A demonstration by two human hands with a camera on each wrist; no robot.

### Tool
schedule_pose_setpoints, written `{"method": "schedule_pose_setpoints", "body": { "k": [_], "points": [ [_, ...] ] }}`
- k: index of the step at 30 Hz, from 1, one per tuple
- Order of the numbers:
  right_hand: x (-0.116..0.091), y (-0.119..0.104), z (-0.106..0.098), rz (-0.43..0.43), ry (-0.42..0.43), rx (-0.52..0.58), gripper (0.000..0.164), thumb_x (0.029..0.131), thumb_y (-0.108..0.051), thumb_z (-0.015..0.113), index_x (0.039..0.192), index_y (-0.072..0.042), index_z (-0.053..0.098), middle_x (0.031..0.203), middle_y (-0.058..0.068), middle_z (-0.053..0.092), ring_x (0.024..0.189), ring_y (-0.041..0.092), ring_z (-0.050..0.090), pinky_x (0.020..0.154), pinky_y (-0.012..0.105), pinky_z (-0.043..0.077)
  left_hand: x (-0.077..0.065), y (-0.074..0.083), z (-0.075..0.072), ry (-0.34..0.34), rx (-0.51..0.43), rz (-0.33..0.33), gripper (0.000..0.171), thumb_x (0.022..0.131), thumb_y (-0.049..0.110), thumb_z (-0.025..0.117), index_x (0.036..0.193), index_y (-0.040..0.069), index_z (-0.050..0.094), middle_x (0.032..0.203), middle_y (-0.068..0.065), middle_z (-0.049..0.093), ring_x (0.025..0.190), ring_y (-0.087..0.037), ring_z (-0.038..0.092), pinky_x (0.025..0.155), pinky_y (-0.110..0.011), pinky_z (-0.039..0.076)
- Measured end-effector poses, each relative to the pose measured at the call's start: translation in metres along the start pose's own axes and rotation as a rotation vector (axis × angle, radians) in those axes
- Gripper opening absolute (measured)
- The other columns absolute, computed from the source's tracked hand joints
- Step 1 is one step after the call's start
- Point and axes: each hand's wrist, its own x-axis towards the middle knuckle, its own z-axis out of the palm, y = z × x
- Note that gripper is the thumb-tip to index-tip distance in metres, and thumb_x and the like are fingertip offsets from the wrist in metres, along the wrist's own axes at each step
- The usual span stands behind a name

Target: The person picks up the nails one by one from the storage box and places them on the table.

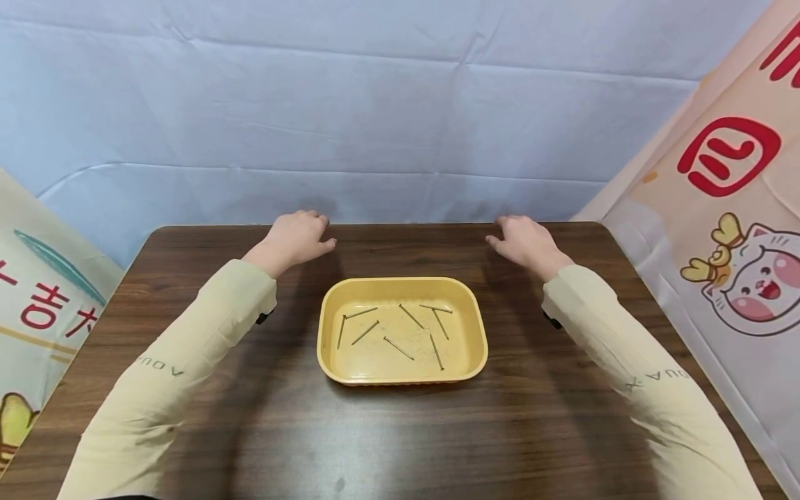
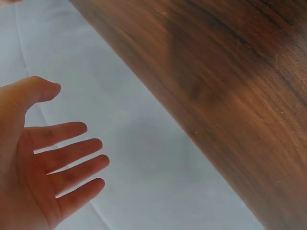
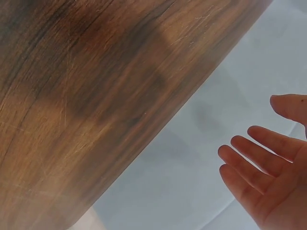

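A yellow rectangular tray [image 1: 403,376] stands on the dark wooden table, with several thin metal nails [image 1: 398,348] scattered over its floor. Beyond the tray on the left, my left hand [image 1: 294,241] is held near the table's far edge, holding nothing. My right hand [image 1: 525,242] is at the same edge on the other side, also holding nothing. In the left wrist view the left hand [image 2: 53,153] shows its palm and spread, relaxed fingers. The right wrist view shows the right hand [image 3: 268,165] with relaxed fingers and thumb apart.
The brown wooden table [image 1: 400,444] has rounded far corners. Behind it hangs a pale blue-white cloth [image 1: 387,111]. Printed banners with red characters and cartoon figures stand at the right [image 1: 719,229] and left [image 1: 50,298].
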Motion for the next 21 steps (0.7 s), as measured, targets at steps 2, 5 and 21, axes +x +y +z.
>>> {"method": "schedule_pose_setpoints", "body": {
  "k": [2,5,21],
  "points": [
    [-0.001,-0.001,0.000,-0.009,0.009,-0.005,0.052,0.091,-0.032,0.048,0.127,0.006,0.045,0.124,0.028,0.049,0.111,0.042,0.047,0.088,0.054,0.040,-0.001,0.002,-0.001,-0.001,0.005,0.010,0.048,0.089,0.036,0.050,0.118,-0.001,0.054,0.113,-0.017,0.056,0.103,-0.035,0.052,0.081,-0.051,0.045],
    [-0.003,-0.003,-0.001,-0.020,0.019,-0.005,0.050,0.091,-0.031,0.048,0.125,0.005,0.048,0.122,0.027,0.051,0.109,0.042,0.049,0.087,0.054,0.041,-0.002,0.005,-0.003,0.002,0.012,0.020,0.047,0.089,0.037,0.050,0.117,0.000,0.054,0.111,-0.016,0.057,0.102,-0.035,0.053,0.080,-0.050,0.045],
    [-0.012,-0.011,0.000,-0.062,0.032,-0.021,0.048,0.090,-0.028,0.049,0.125,0.006,0.049,0.121,0.026,0.053,0.108,0.040,0.051,0.086,0.052,0.042,-0.010,0.018,-0.010,0.027,0.031,0.076,0.042,0.088,0.036,0.052,0.108,0.001,0.059,0.098,-0.012,0.059,0.093,-0.032,0.056,0.075,-0.048,0.047]
  ]
}}
